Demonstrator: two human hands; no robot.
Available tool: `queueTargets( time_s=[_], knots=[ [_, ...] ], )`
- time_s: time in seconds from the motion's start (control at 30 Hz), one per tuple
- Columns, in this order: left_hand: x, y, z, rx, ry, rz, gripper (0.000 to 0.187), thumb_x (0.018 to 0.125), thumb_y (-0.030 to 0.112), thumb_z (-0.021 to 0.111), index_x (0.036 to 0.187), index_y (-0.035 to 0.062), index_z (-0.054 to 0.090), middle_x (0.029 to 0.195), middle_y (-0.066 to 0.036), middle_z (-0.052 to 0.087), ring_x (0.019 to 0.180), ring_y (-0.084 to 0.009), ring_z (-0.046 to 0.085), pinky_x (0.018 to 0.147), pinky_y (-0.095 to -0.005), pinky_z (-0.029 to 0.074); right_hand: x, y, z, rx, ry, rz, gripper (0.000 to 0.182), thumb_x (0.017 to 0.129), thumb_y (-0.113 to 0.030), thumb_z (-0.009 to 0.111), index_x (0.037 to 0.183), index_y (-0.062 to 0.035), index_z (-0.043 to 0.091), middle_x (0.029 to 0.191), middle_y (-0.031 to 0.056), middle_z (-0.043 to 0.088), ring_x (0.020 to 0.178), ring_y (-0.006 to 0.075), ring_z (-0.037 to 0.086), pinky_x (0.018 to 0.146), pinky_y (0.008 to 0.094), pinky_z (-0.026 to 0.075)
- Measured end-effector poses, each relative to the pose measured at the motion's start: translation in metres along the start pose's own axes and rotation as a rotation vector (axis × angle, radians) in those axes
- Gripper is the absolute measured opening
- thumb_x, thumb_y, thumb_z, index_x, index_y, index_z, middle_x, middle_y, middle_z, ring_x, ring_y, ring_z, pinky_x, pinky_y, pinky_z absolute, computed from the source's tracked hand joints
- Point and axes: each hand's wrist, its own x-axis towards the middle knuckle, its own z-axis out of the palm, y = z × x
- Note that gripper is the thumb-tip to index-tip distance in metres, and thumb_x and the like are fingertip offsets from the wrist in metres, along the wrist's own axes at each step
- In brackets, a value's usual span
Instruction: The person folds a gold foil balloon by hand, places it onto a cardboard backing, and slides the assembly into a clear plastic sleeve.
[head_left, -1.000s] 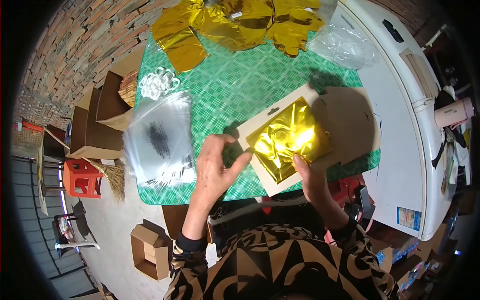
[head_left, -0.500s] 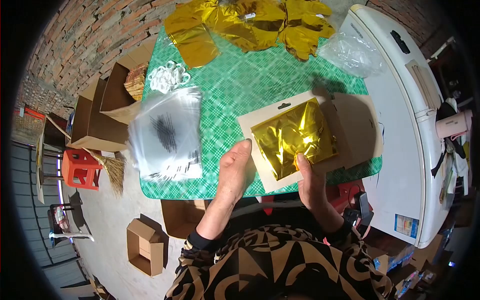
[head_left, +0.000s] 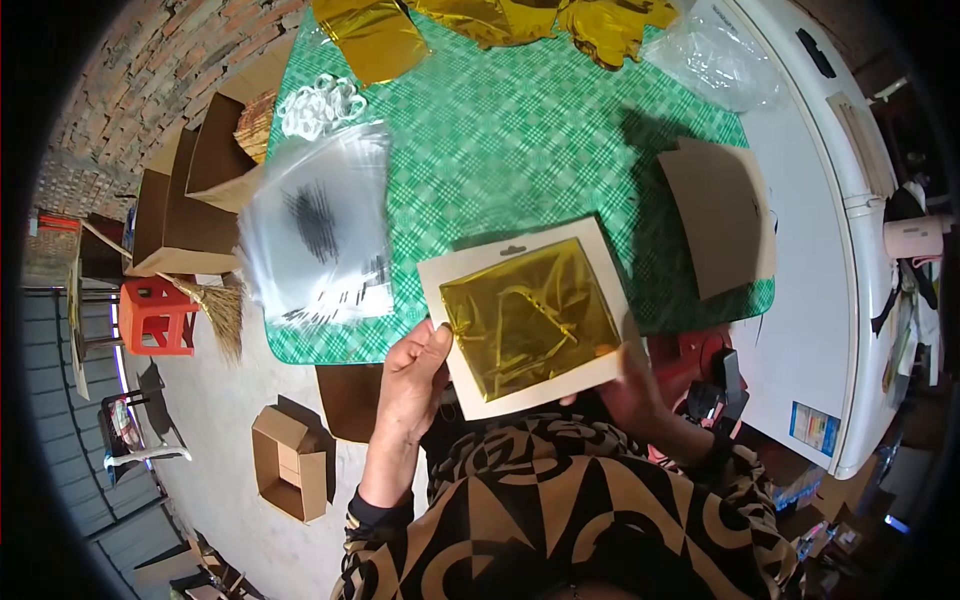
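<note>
A pale hang-hole card (head_left: pixel 472 404) with folded gold foil (head_left: pixel 530 318) framed in its middle is held slightly tilted over the table's near edge. My left hand (head_left: pixel 408 372) grips the card's left edge, thumb on the front. At the lower right, my right hand (head_left: pixel 640 398) holds the card too, somewhat blurred, with a fingertip showing under the bottom edge. A stack of clear plastic bags (head_left: pixel 320 230) lies left of the card. Several brown cards (head_left: pixel 722 220) rest at the table's right side.
The green checked table (head_left: pixel 500 130) carries white rings (head_left: pixel 322 106) and gold foil pieces (head_left: pixel 375 45) at the back. A clear plastic bag (head_left: pixel 715 60) sits by the white fridge (head_left: pixel 800 200). Cardboard boxes (head_left: pixel 290 465), a red stool (head_left: pixel 155 315) and a broom (head_left: pixel 215 310) stand left.
The card with the foil has moved left and toward my body, away from the brown cards. My right hand has shifted from the foil's front to the card's lower right edge.
</note>
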Motion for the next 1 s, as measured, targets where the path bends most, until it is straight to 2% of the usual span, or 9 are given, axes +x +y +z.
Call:
queueTargets(
  time_s=[0.07, 0.17, 0.27, 0.3, 0.4, 0.5, 0.67, 0.87, 1.0],
  knots=[
    [-0.007, -0.007, -0.011, 0.051, 0.049, -0.048, 0.025, 0.109, 0.023, 0.063, 0.118, 0.0016, 0.071, 0.105, 0.001, 0.071, 0.084, -0.0041, 0.062, 0.07, -0.0193, 0.048, -0.008, -0.017, 0.0, -0.281, 0.352, 0.029, 0.047, 0.113, -0.034, 0.044, 0.146, -0.0007, 0.047, 0.133, 0.0119, 0.064, 0.117, 0.0189, 0.064, 0.105, 0.033, 0.046],
    [-0.012, -0.02, -0.016, 0.075, 0.068, -0.118, 0.023, 0.108, 0.026, 0.065, 0.11, 0.004, 0.072, 0.09, 0.006, 0.065, 0.069, 0.0003, 0.053, 0.06, -0.0162, 0.04, -0.012, -0.032, -0.003, -0.082, 0.42, 0.099, 0.041, 0.112, -0.025, 0.046, 0.144, -0.0011, 0.049, 0.132, 0.0094, 0.062, 0.121, 0.0144, 0.059, 0.104, 0.0291, 0.046],
    [-0.022, -0.033, -0.021, 0.12, 0.053, -0.236, 0.025, 0.107, 0.028, 0.066, 0.11, 0.0038, 0.071, 0.088, 0.007, 0.064, 0.068, 0.0007, 0.052, 0.06, -0.016, 0.04, -0.007, -0.052, 0.02, -0.315, 0.391, 0.186, 0.035, 0.111, -0.022, 0.047, 0.14, -0.0021, 0.052, 0.127, 0.0076, 0.061, 0.116, 0.0122, 0.058, 0.099, 0.0277, 0.047],
    [-0.026, -0.032, -0.021, 0.105, 0.031, -0.281, 0.025, 0.109, 0.024, 0.063, 0.122, 0.0035, 0.067, 0.093, 0.007, 0.066, 0.067, 0.0015, 0.052, 0.057, -0.0143, 0.039, -0.011, -0.053, 0.011, -0.517, 0.338, 0.234, 0.029, 0.111, -0.02, 0.047, 0.13, -0.0019, 0.059, 0.124, 0.0058, 0.061, 0.108, 0.0116, 0.058, 0.093, 0.0276, 0.047],
    [-0.038, -0.019, -0.01, -0.007, 0.032, -0.336, 0.029, 0.11, 0.017, 0.058, 0.136, 0.0032, 0.059, 0.102, 0.005, 0.068, 0.068, 0.0019, 0.055, 0.056, -0.0123, 0.041, -0.016, -0.042, -0.014, -1.198, 0.0, -0.086, 0.025, 0.11, -0.02, 0.05, 0.121, -0.0015, 0.063, 0.115, 0.0032, 0.063, 0.101, 0.0094, 0.057, 0.087, 0.0277, 0.048],
    [-0.041, -0.027, -0.017, -0.035, 0.017, -0.311, 0.035, 0.108, 0.008, 0.057, 0.143, 0.0034, 0.054, 0.113, 0.001, 0.069, 0.073, 0.0026, 0.059, 0.057, -0.0113, 0.045, -0.014, -0.04, 0.004, -0.356, 0.416, 0.352, 0.023, 0.109, -0.019, 0.054, 0.117, -0.0005, 0.065, 0.108, -0.0001, 0.064, 0.097, 0.0062, 0.056, 0.085, 0.0254, 0.048],
    [-0.05, -0.036, -0.03, 0.02, 0.002, -0.294, 0.021, 0.107, 0.009, 0.062, 0.127, 0.0033, 0.065, 0.106, 0.003, 0.07, 0.073, 0.0021, 0.058, 0.057, -0.0138, 0.046, -0.017, -0.041, 0.003, -0.426, 0.401, 0.373, 0.024, 0.109, -0.02, 0.056, 0.117, 0.0, 0.066, 0.102, -0.0023, 0.066, 0.092, 0.0036, 0.058, 0.082, 0.023, 0.049],
    [-0.054, -0.043, -0.04, 0.035, 0.005, -0.282, 0.009, 0.106, 0.014, 0.067, 0.109, 0.0054, 0.067, 0.088, 0.007, 0.061, 0.067, 0.0022, 0.053, 0.056, -0.0132, 0.045, -0.018, -0.045, 0.006, -0.553, 0.359, 0.392, 0.029, 0.11, -0.025, 0.056, 0.117, 0.0006, 0.067, 0.102, -0.0018, 0.068, 0.093, 0.0034, 0.058, 0.081, 0.0234, 0.05],
    [-0.055, -0.036, -0.035, 0.034, 0.049, -0.309, 0.012, 0.106, 0.014, 0.066, 0.114, 0.0056, 0.065, 0.09, 0.007, 0.06, 0.066, 0.002, 0.052, 0.055, -0.0135, 0.044, -0.017, -0.047, -0.004, -0.662, 0.277, 0.387, 0.032, 0.111, -0.028, 0.056, 0.119, 0.0007, 0.067, 0.103, -0.0025, 0.068, 0.095, 0.004, 0.058, 0.084, 0.0243, 0.049]
  ],
)
